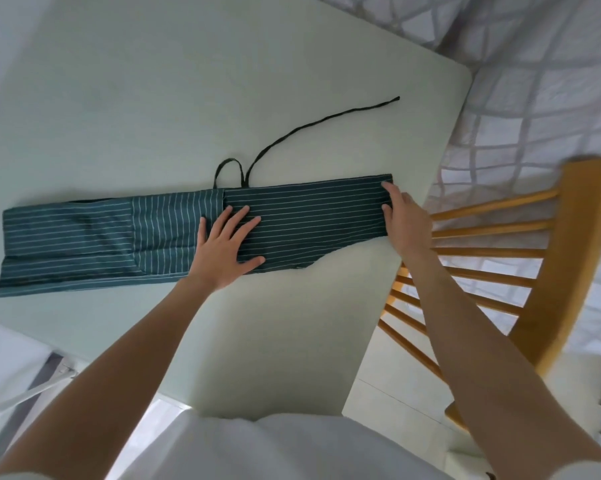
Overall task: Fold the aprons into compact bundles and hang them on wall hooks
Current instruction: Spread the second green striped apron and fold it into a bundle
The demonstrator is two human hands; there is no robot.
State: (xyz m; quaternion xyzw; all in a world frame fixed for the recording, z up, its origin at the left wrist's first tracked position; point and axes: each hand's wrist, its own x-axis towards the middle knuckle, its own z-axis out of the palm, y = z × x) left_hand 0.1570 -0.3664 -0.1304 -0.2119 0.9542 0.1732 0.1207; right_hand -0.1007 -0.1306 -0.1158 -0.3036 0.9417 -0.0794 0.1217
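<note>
The striped apron [174, 233] lies across the centre of the frame on the pale table [136, 98], already folded into a long narrow strip. Its tie strap [312, 128] trails toward the upper right. The left hand [226, 249] presses flat on the strip's middle, fingers spread and straight, gripping nothing. The right hand [404, 223] rests on the strip's right end, fingers over the edge; whether it pinches the cloth cannot be determined. Probable step: crosswise folding. Next move likely requires lifting the right end over leftward while the left hand anchors.
</note>
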